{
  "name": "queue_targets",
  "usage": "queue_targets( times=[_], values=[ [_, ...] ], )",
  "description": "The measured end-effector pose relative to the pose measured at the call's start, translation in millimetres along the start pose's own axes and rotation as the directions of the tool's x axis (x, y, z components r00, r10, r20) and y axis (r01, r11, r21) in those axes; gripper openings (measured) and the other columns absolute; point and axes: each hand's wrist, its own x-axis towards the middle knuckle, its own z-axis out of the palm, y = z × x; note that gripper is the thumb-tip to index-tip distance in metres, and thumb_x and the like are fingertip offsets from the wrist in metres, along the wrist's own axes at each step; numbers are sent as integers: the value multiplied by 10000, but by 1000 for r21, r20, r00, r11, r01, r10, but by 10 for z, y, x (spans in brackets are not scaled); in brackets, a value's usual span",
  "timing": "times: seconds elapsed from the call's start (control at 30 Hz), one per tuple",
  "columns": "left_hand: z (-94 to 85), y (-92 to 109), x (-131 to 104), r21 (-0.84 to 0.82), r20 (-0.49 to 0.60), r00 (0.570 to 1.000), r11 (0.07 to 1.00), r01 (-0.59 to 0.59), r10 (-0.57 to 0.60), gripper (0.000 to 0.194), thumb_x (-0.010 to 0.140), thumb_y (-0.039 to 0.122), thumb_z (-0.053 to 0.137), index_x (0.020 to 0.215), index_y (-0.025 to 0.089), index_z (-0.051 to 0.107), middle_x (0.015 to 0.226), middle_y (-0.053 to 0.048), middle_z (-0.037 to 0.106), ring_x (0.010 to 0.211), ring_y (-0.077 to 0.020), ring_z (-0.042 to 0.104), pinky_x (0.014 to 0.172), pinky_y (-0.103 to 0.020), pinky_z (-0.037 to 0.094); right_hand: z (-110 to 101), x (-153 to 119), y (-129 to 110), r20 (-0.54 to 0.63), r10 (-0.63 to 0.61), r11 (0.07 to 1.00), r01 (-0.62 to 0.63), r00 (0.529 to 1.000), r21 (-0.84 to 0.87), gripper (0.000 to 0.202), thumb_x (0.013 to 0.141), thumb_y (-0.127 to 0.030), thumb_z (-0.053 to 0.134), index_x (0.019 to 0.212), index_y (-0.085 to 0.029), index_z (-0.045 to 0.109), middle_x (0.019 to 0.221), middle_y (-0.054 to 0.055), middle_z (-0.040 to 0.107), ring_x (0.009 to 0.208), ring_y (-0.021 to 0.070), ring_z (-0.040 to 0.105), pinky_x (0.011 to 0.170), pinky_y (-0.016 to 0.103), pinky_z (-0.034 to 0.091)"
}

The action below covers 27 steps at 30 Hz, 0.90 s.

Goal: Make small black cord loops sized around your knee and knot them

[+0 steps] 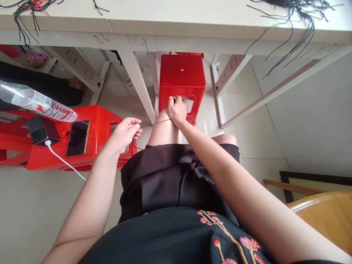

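Observation:
A thin black cord (154, 124) runs taut from my left hand across my bare knee to my right hand. My left hand (125, 135) pinches it between thumb and forefinger, the other fingers loosely curled. Below that hand a loose length of cord hangs down by the dark shorts. My right hand (177, 110) rests on the knee with bent fingers, and the cord passes in under its wrist side. A small dark bit shows between its fingertips; the rest of what it grips is hidden by the hand.
A red stool (183, 71) stands ahead under the white table (176, 25). On another red stool (103, 121) at left are a phone (78, 138), a black box (41, 131) with a white cable and a plastic bottle (41, 104). Black cords (295, 18) hang over the table edge.

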Motion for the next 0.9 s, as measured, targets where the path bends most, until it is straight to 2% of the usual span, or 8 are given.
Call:
queue_targets(
  times=[0.23,0.47,0.63,0.77,0.9],
  values=[
    [14,109,21,-9,-40,998,999,-42,41,74,798,140,533,860,180,543,573,49,487,498,-71,448,487,-194,365,-1,2,7,0,-1,1000,1,1000,14,288,917,-459,327,922,-213,476,1058,92,607,1141,333,473,916,539,395],
    [38,167,19,5,-12,998,999,-53,53,78,812,231,571,876,186,566,569,43,495,493,-76,464,482,-200,368,0,-2,8,0,4,1000,-4,1000,17,281,915,-457,336,906,-214,476,1041,91,613,1128,332,484,911,536,401],
    [83,195,56,134,60,997,990,-52,45,264,764,407,636,905,187,597,690,-1,593,525,-88,503,483,-218,381,10,2,18,-4,-3,1000,3,1000,14,288,915,-464,335,905,-214,478,1039,92,615,1129,336,483,909,533,403],
    [265,226,122,292,169,973,935,-200,156,375,673,393,712,970,200,590,783,-20,658,668,-141,594,597,-257,450,25,-5,18,-2,-13,1000,13,1000,9,300,923,-465,313,940,-219,484,1064,96,609,1146,331,480,920,536,397],
    [576,269,173,364,192,933,860,-356,305,304,667,301,698,913,194,556,886,-39,657,767,-165,606,696,-288,472,51,10,44,-3,-13,1000,13,1000,-1,321,929,-473,292,1010,-223,477,1116,109,594,1176,332,467,935,541,390]
  ],
)
